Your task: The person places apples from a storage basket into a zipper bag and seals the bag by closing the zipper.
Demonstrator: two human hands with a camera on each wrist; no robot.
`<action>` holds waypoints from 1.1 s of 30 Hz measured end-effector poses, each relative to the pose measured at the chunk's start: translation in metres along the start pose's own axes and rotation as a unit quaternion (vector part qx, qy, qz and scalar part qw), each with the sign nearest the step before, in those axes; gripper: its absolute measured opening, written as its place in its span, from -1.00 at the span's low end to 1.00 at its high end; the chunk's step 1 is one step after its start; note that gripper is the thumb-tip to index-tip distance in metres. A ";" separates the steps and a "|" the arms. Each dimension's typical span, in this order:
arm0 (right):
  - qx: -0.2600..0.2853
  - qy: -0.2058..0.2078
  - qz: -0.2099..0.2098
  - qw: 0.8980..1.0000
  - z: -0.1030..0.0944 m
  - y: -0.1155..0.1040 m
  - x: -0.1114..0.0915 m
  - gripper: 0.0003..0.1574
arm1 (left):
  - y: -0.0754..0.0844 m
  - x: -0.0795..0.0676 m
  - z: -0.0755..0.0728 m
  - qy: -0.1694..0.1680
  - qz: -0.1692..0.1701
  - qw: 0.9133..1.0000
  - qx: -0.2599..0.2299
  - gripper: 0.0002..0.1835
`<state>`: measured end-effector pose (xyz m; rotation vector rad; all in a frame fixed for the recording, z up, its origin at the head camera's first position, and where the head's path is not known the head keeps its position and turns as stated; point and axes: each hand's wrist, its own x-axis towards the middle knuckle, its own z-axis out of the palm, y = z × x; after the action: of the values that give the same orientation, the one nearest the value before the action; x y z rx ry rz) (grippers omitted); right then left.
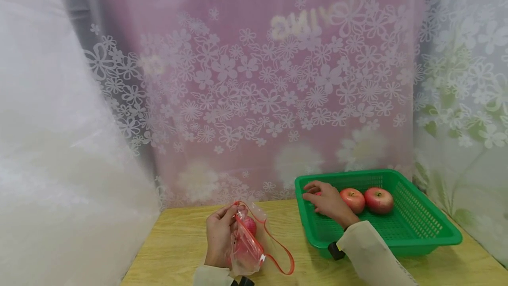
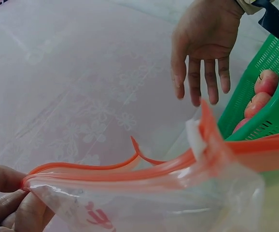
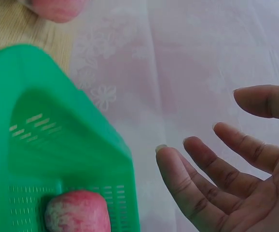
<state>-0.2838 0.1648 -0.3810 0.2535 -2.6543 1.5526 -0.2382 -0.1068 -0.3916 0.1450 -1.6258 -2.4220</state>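
Observation:
My left hand (image 1: 218,235) pinches the top corner of a clear plastic zip bag (image 1: 248,259) edged in orange-red. Through its film show red apples (image 1: 249,225); their exact number is unclear. In the left wrist view the bag's orange edge (image 2: 105,176) stretches from my pinching fingertips, its mouth partly apart. Over the left end of a green basket (image 1: 440,238) hovers my right hand (image 1: 331,202), fingers extended and holding nothing. Beneath it, one apple (image 3: 79,212) lies in the basket, mostly hidden in the head view. Two more apples (image 1: 352,200) (image 1: 379,200) sit beside it.
The basket and bag stand on a light wooden table (image 1: 170,242). Behind the table hangs a pink flowered curtain (image 1: 246,100), with pale sheets at the left and right sides. A red strap loop (image 1: 291,261) from the bag reaches towards the basket.

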 end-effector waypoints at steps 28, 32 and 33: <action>-0.019 0.028 0.023 0.999 -0.061 0.052 -0.003 -0.38 | 0.000 0.001 0.000 0.000 0.003 1.000 -0.011 -0.65; -0.003 0.028 0.030 0.999 -0.073 0.062 -0.003 -0.38 | -0.001 0.002 0.001 0.000 0.005 1.000 -0.012 -0.66; 0.003 0.027 0.032 0.999 -0.076 0.063 -0.004 -0.37 | 0.000 0.002 0.001 0.001 0.005 1.000 -0.012 -0.66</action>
<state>-0.2934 0.2614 -0.3987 0.1244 -2.6425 1.5612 -0.2402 -0.1059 -0.3914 0.1356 -1.5910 -2.4330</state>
